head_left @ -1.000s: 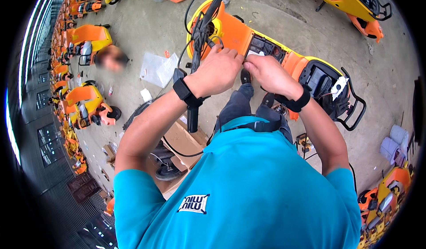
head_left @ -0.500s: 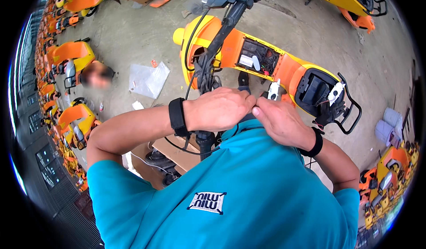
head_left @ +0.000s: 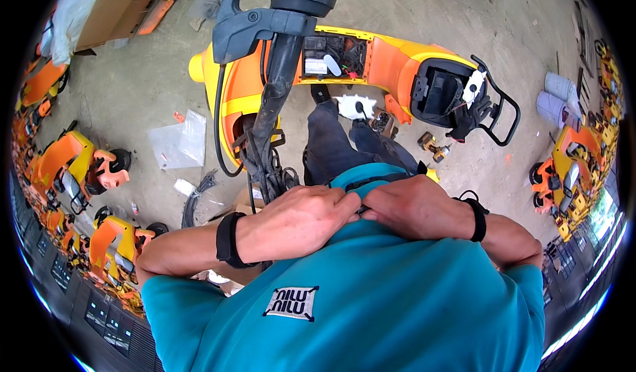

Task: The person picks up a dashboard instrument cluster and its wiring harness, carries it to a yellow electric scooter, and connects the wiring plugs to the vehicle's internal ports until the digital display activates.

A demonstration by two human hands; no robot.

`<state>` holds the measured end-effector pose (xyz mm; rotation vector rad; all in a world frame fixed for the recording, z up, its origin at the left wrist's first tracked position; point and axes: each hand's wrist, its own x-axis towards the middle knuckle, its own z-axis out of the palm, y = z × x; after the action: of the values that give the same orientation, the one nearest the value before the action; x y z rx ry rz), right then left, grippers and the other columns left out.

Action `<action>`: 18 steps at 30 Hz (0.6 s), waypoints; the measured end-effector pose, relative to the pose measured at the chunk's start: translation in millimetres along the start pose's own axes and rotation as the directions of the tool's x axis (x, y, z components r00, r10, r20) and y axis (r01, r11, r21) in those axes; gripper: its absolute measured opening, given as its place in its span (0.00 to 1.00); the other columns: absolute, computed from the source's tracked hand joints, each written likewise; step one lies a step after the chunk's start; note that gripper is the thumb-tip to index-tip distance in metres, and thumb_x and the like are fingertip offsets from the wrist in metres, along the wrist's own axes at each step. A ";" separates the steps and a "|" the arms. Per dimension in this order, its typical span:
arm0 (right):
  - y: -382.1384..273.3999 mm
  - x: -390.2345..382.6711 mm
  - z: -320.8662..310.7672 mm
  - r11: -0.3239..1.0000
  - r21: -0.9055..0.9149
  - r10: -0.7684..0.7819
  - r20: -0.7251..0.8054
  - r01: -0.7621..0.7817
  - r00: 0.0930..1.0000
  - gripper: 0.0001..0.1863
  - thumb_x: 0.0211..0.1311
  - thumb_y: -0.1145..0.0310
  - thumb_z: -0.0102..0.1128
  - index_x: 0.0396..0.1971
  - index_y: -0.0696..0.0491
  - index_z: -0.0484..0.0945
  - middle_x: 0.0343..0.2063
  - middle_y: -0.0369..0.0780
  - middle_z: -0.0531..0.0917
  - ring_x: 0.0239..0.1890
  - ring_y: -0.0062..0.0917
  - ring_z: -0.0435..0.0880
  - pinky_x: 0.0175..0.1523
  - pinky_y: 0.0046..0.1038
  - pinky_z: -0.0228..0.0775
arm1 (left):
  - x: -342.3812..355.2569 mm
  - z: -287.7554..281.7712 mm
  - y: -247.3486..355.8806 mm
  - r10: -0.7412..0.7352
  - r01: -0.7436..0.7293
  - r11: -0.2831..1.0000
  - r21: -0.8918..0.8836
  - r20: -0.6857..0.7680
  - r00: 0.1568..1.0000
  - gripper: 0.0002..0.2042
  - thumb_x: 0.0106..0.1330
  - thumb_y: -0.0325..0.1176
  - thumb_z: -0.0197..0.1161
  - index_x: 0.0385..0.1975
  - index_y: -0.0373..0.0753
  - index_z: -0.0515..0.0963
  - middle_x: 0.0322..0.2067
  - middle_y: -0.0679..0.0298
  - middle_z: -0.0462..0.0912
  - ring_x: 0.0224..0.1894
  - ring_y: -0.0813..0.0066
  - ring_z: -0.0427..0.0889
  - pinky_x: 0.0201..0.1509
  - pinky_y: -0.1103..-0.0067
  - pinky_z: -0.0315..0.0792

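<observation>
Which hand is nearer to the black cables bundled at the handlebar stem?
Left. The left hand is just below the black cables in the picture; the right hand is farther off, to the right.

Teal short-sleeved shirt (head_left: 411, 292), pale dark-marked patch (head_left: 291, 304), black wristbands (head_left: 228, 239), dark trousers (head_left: 334, 140).

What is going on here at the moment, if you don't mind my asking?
A person in a teal shirt stands beside an orange and yellow scooter. Their left hand and right hand are close together at the shirt front, fingers pinched; whatever is between them is too hidden to tell. The scooter's middle compartment is open, and a yellow and black power tool lies on the floor.
</observation>
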<state>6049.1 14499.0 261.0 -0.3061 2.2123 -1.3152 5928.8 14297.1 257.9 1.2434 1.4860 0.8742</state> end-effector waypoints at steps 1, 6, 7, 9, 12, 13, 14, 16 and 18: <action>1.1 -0.6 0.0 1.000 0.013 0.027 0.033 -0.028 0.999 0.14 0.66 0.59 0.55 0.27 0.52 0.68 0.20 0.40 0.74 0.25 0.36 0.79 0.26 0.35 0.70 | -0.1 0.4 -1.2 0.002 -0.002 1.000 -0.009 0.003 1.000 0.10 0.66 0.33 0.57 0.29 0.33 0.67 0.23 0.53 0.74 0.28 0.55 0.78 0.32 0.65 0.74; 1.8 4.3 -7.4 0.990 0.108 0.080 0.114 -0.093 0.990 0.13 0.65 0.59 0.56 0.26 0.51 0.69 0.18 0.39 0.73 0.24 0.35 0.79 0.26 0.35 0.70 | -0.1 1.7 -4.2 0.023 -0.022 0.999 -0.029 0.018 1.000 0.08 0.64 0.32 0.57 0.30 0.34 0.67 0.23 0.56 0.72 0.29 0.58 0.79 0.33 0.68 0.76; 0.9 3.1 -10.4 0.996 0.072 0.055 0.081 -0.061 0.995 0.13 0.65 0.59 0.56 0.27 0.51 0.69 0.18 0.39 0.73 0.24 0.34 0.79 0.26 0.35 0.70 | 0.0 0.3 -4.3 0.018 -0.017 0.999 -0.038 0.022 1.000 0.09 0.64 0.32 0.57 0.30 0.34 0.67 0.23 0.56 0.72 0.29 0.58 0.79 0.32 0.68 0.76; -4.0 4.0 -18.7 1.000 -0.006 0.013 0.037 -0.013 0.999 0.12 0.64 0.59 0.57 0.27 0.51 0.70 0.18 0.39 0.73 0.23 0.34 0.79 0.25 0.35 0.70 | 0.6 -1.7 -5.1 0.015 -0.014 0.998 -0.057 0.020 1.000 0.09 0.65 0.33 0.57 0.30 0.34 0.67 0.23 0.56 0.72 0.29 0.59 0.79 0.32 0.68 0.76; -7.7 4.3 -21.2 1.000 -0.026 0.000 0.022 0.001 1.000 0.12 0.63 0.60 0.58 0.27 0.51 0.70 0.17 0.38 0.73 0.23 0.34 0.79 0.25 0.35 0.69 | 0.7 -3.0 -8.0 0.031 -0.029 0.997 -0.069 0.031 0.999 0.10 0.65 0.34 0.57 0.30 0.35 0.67 0.23 0.56 0.72 0.29 0.59 0.79 0.32 0.68 0.76; -4.7 2.6 -17.3 1.000 0.020 0.019 0.037 -0.020 0.999 0.12 0.63 0.60 0.58 0.26 0.50 0.70 0.17 0.38 0.73 0.23 0.34 0.79 0.24 0.34 0.69 | -0.1 -2.6 -8.3 0.035 -0.033 0.997 -0.067 0.033 0.999 0.10 0.65 0.34 0.57 0.30 0.35 0.67 0.23 0.56 0.72 0.29 0.59 0.79 0.31 0.68 0.76; -1.6 1.0 -13.8 0.997 0.067 0.034 0.054 -0.038 0.998 0.12 0.63 0.61 0.58 0.26 0.50 0.70 0.17 0.38 0.73 0.23 0.34 0.79 0.24 0.34 0.69 | -0.8 -1.1 -8.5 0.037 -0.034 0.997 -0.065 0.034 0.999 0.10 0.65 0.35 0.57 0.30 0.35 0.67 0.23 0.56 0.72 0.29 0.59 0.79 0.31 0.68 0.76; 0.8 -1.7 -8.6 0.983 0.144 0.099 0.119 -0.116 0.988 0.11 0.62 0.61 0.59 0.25 0.50 0.70 0.17 0.38 0.72 0.22 0.33 0.78 0.24 0.34 0.69 | -1.0 -0.1 -9.4 0.044 -0.041 0.997 -0.062 0.043 0.998 0.10 0.65 0.35 0.57 0.30 0.35 0.67 0.23 0.56 0.72 0.29 0.60 0.79 0.30 0.68 0.76; -0.5 -1.3 -10.2 0.981 0.147 0.105 0.129 -0.124 0.986 0.12 0.62 0.62 0.59 0.25 0.51 0.70 0.17 0.38 0.72 0.22 0.34 0.78 0.24 0.34 0.69 | 0.6 -1.7 -10.4 0.057 -0.053 0.997 -0.062 0.054 0.997 0.10 0.65 0.35 0.57 0.30 0.35 0.67 0.23 0.57 0.72 0.28 0.60 0.79 0.29 0.69 0.76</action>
<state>6044.4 14506.8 265.7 -0.1914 1.9845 -1.3591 5924.3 14295.4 248.5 1.2591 1.3773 0.9070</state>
